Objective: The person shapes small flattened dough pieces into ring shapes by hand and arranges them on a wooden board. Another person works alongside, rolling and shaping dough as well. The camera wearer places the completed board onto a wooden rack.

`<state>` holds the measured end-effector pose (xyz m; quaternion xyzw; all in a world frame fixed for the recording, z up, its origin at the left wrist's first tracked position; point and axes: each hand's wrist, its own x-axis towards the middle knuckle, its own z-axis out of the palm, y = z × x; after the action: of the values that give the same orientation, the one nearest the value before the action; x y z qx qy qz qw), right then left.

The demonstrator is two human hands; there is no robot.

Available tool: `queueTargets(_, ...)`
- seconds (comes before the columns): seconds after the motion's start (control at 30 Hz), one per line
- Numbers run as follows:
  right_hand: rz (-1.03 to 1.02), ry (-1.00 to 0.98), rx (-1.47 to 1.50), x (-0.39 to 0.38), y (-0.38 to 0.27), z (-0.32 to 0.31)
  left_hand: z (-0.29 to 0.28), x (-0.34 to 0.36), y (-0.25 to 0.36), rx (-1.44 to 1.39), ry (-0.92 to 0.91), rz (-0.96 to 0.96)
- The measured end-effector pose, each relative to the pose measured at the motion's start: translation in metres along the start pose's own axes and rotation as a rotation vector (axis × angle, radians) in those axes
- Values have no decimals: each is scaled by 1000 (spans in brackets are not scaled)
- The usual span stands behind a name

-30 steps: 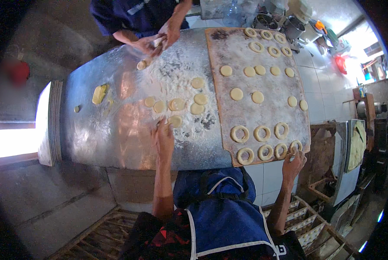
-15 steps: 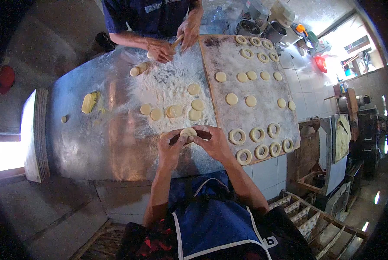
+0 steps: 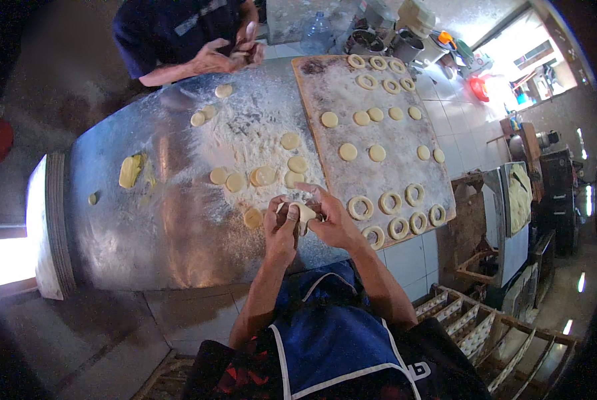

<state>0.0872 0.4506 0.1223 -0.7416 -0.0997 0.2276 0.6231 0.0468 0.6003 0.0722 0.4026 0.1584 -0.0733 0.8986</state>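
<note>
Head view shows, at the frame's centre, the left hand (image 3: 280,230) and right hand (image 3: 332,223) both pinching one dough piece (image 3: 303,213) above the floured metal table (image 3: 178,220). At upper right, the wooden board (image 3: 392,127) carries dough rings and discs.

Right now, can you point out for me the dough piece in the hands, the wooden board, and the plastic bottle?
dough piece (image 3: 304,213), head view, on its pale middle between the two hands.
wooden board (image 3: 392,170), head view, on a bare floured part of it.
plastic bottle (image 3: 317,33), head view, on its clear body.
</note>
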Motion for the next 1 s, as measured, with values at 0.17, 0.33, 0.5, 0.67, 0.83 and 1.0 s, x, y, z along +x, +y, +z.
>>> queueTargets(0.17, 105, 189, 377, 4, 16, -19, 13, 9, -16, 131, -261, -44)
queueTargets(0.33, 13, 361, 206, -7, 49, -39, 38, 29, -33, 7, -249, 149)
queueTargets(0.5, 1, 524, -268, -14, 55, -61, 79, 33, -53, 799, -193, 608)
queueTargets(0.67, 34, 641, 10, -25, 44, -90, 135, 60, -89, 39, 101, 5)
queueTargets(0.83, 53, 641, -50, -40, 59, -131, 160, 64, -124, 704, 14, 286)
queueTargets(1.0, 186, 619, 123, -61, 87, -177, 189, 76, -157, 727, -87, 237)
